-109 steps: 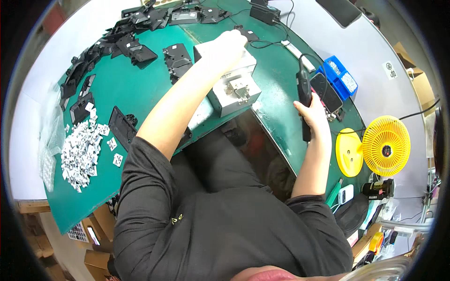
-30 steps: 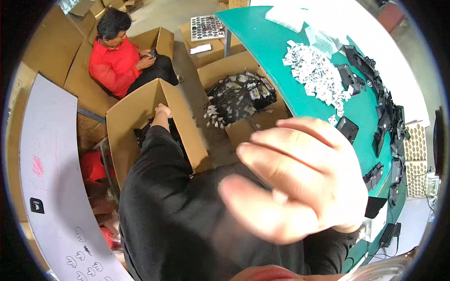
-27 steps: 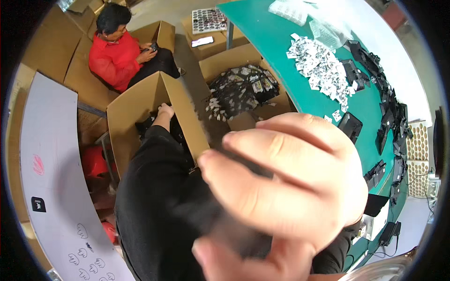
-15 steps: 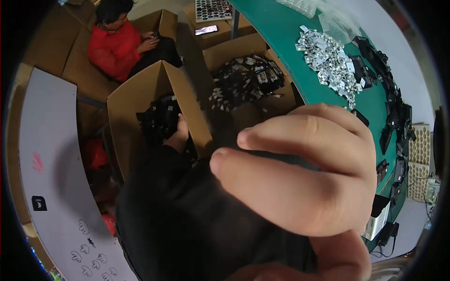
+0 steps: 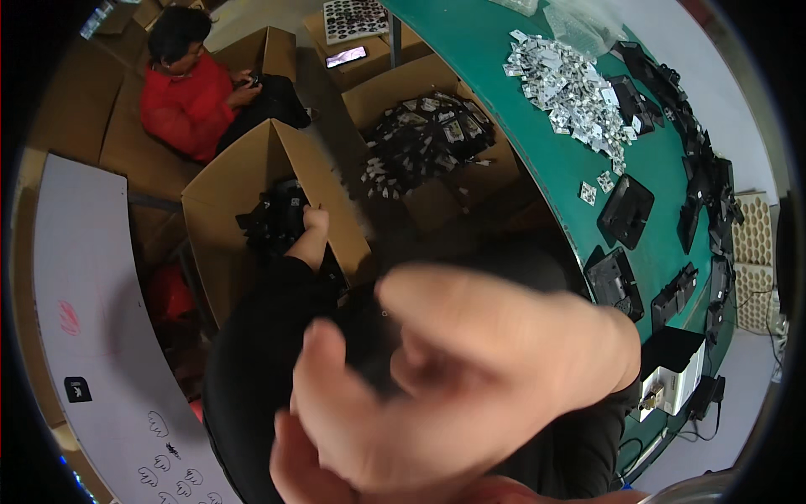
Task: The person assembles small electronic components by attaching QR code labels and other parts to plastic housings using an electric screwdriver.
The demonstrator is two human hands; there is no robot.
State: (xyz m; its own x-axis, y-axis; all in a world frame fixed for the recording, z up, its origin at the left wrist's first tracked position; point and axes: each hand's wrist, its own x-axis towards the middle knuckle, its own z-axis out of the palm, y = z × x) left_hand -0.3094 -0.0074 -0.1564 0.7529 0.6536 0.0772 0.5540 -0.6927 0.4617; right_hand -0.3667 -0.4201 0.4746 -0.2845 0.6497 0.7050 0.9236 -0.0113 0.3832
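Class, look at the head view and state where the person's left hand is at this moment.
The left hand is left of centre, reaching down into the open cardboard box among the black parts, just below the seated person in red.

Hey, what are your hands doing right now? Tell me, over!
Left hand down in the open cardboard box, on black parts. Right hand up close to the camera, blurred; grip unclear. It hides much of the view.

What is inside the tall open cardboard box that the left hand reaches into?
The left hand is in the cardboard box, among black parts. The box's depths are hidden by its walls and the arm; the blurred right hand blocks the foreground.
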